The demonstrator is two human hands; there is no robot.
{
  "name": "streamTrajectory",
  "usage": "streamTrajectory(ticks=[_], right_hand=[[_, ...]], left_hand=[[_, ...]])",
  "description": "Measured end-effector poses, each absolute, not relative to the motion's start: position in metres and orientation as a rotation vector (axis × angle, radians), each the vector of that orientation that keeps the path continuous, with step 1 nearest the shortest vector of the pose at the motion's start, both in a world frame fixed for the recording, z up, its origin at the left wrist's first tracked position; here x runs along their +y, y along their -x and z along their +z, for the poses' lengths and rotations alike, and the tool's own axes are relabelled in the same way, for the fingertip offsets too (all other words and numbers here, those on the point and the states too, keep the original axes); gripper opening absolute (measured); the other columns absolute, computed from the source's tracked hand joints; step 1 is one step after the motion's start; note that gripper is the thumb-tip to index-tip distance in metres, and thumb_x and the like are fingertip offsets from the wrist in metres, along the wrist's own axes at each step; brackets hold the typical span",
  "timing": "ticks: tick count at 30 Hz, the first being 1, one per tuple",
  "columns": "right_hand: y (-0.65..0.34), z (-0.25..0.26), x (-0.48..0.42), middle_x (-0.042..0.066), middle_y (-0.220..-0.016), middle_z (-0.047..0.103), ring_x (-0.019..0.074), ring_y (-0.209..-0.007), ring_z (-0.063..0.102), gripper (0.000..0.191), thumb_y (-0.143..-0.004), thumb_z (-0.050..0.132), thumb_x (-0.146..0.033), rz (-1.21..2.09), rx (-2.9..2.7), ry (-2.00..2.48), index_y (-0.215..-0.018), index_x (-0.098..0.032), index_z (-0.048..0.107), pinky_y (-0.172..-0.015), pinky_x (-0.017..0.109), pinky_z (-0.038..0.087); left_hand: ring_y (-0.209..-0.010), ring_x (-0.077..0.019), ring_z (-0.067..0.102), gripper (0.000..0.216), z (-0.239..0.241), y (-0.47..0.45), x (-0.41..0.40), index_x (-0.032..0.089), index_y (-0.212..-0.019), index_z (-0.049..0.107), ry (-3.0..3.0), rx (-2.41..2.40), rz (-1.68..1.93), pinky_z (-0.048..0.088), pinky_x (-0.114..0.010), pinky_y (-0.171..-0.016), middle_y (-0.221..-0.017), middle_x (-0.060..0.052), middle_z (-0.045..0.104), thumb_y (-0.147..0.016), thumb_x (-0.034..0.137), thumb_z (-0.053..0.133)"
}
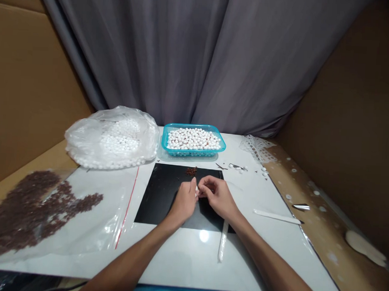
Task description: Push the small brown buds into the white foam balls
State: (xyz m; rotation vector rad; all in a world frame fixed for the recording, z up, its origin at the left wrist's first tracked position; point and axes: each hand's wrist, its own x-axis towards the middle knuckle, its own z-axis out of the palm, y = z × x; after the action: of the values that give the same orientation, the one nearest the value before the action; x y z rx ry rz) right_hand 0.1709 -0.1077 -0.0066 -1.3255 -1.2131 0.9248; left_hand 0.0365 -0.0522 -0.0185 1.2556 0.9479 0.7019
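Over a black mat (155,200) my two hands meet at the fingertips. My left hand (185,200) is closed, thumb up, on a small white bead (197,191) that shows at its finger edge. Thumb and fingers of my right hand (218,196) are pinched together right beside the bead; what they hold, if anything, is too small to make out. Just beyond the fingertips lies a small heap of reddish-brown pieces (191,171) on the mat.
A blue basket (165,139) of white beads stands behind the mat. At left are a clear bag of white beads (116,137) and a zip bag of brown pieces (38,207). White sticks (277,216), a metal tip (301,206) and loose beads (264,171) lie at right.
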Motion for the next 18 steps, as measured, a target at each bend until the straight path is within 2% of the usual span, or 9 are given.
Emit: streamTrajectory(ticks=[12, 18], right_hand=[[-0.1637, -0.0049, -0.1104, 0.004, -0.08, 0.072, 0.02, -0.073, 0.07, 0.015, -0.099, 0.062, -0.028, 0.691, -1.344, 1.439, -0.088, -0.02, 0.068, -0.07, 0.031, 0.057], [-0.1626, -0.0001, -0.1097, 0.003, -0.082, 0.072, 0.0195, -0.074, 0.069, 0.013, -0.099, 0.062, -0.029, 0.669, -1.315, 1.438, -0.089, -0.021, 0.068, -0.069, 0.03, 0.056]], left_hand=[[-0.038, -0.0102, 0.033, 0.056, -0.0238, -0.0365, -0.0496, 0.022, -0.062, 0.046, -1.259, 0.948, 0.671, 0.02, -0.025, -0.041, -0.047, 0.003, 0.04, -0.097, 0.066, 0.048], [-0.037, -0.0075, 0.03, 0.059, -0.0182, -0.0372, -0.0497, 0.022, -0.066, 0.044, -1.216, 0.942, 0.64, 0.019, -0.021, -0.039, -0.05, 0.005, 0.036, -0.095, 0.073, 0.046]])
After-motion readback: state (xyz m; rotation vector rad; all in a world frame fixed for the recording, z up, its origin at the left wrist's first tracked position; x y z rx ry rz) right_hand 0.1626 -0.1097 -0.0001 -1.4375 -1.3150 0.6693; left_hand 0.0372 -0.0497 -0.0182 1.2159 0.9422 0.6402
